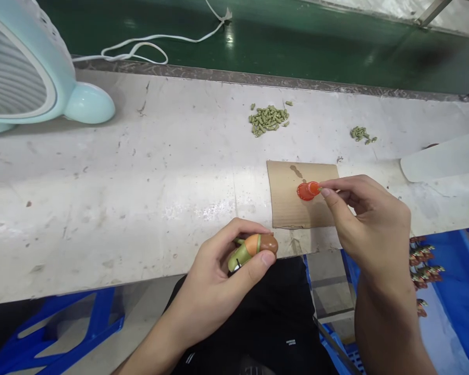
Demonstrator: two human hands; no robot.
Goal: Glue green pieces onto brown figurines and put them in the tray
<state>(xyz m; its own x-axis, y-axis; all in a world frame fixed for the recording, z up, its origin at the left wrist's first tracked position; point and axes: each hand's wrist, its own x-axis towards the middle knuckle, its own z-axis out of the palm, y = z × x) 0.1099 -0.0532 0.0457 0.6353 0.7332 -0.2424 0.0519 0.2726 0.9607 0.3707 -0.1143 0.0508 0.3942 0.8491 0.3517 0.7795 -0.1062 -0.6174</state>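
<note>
Toy figure, held at the near edge of the workbench over the person's lap. It is a small moulded piece with an olive-green body, an orange band and a brown rounded end. The left hand closes on it, thumb on the underside and fingers curled over the top, leaving the brown end exposed towards the right.

The right hand pinches a small red-tipped piece between thumb and forefinger. Its tip touches a red blob, probably paint or glue, on a scrap of cardboard lying flat on the bench. Whether the piece is a stick, a brush or a part cannot be told.

Handling, as judged: the figure looks light, rigid and smooth, probably hard plastic, so it may turn in a loose grip. Holding it by the green body, as here, keeps fingers off the brown and orange end. The red blob looks wet and could smear onto skin or cardboard.

Two heaps of green pellet-like parts and lie further back on the bench, well apart from both hands. A pale blue fan stands at the far left. More small figures lie in a blue bin at the lower right.
</note>
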